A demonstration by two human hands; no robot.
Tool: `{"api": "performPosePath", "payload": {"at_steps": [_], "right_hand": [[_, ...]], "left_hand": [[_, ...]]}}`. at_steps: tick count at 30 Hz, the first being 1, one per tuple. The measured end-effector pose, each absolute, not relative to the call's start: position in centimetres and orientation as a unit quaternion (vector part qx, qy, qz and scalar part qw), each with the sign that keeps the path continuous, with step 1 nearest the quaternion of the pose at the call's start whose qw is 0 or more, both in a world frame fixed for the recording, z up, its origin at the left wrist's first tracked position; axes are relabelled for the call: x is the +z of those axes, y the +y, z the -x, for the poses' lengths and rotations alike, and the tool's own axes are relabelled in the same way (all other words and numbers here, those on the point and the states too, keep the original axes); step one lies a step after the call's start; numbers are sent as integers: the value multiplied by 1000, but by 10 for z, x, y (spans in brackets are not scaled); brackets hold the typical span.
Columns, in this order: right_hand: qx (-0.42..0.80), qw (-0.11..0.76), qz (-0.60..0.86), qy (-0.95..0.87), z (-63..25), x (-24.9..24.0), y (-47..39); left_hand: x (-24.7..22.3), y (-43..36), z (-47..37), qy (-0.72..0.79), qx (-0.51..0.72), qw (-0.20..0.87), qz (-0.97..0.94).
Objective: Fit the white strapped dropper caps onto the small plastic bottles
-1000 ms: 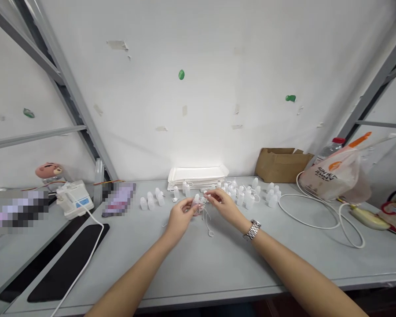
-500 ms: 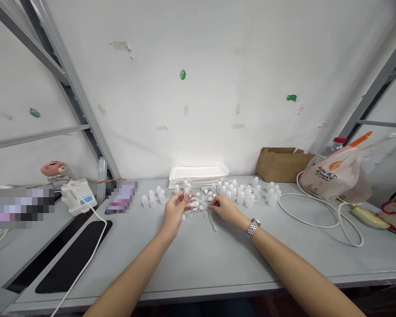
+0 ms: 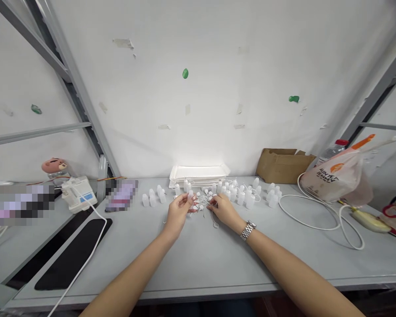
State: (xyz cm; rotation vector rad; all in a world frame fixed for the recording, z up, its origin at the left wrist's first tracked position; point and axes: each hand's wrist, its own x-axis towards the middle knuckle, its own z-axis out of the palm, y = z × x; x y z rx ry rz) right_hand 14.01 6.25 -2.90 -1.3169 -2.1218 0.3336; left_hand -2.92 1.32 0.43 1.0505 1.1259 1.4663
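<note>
My left hand (image 3: 180, 213) is closed round a small translucent bottle (image 3: 190, 193), held upright between thumb and fingers. Close by on its right, my right hand (image 3: 223, 208) pinches a small white cap with a thin looped strap (image 3: 215, 222) that hangs below the fingers. Between the hands lies a pile of small white caps (image 3: 203, 200), partly hidden by the fingers. Several translucent bottles (image 3: 240, 197) stand behind and to the right of my right hand, some with caps and straps. Another group of bottles (image 3: 152, 200) stands left of my left hand.
White trays (image 3: 199, 172) are stacked against the wall. A cardboard box (image 3: 280, 165), a plastic bag (image 3: 333, 178) and a looped white cable (image 3: 303, 229) are at the right. Leftward are a power strip (image 3: 77, 194), a phone-like item (image 3: 122, 196) and a black mat (image 3: 73, 255).
My left hand has moved slightly right with the bottle, nearer my right hand. My right hand has shifted slightly left, and the strap below it now forms a loop.
</note>
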Motion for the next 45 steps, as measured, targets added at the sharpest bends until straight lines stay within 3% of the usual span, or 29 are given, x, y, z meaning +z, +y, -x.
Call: {"api": "performPosePath", "payload": {"at_steps": [13,34,45], "right_hand": [[223,453,466,-727,-137,4,45],[46,394,371,-839,-138,8,34],[306,478,393,-724,-129,12,25]], "left_hand": [[-1,14,25,488,573,450,-481],[1,9,27,482,544,414,-548],[-6,4,21,500,519,323,-613]]}}
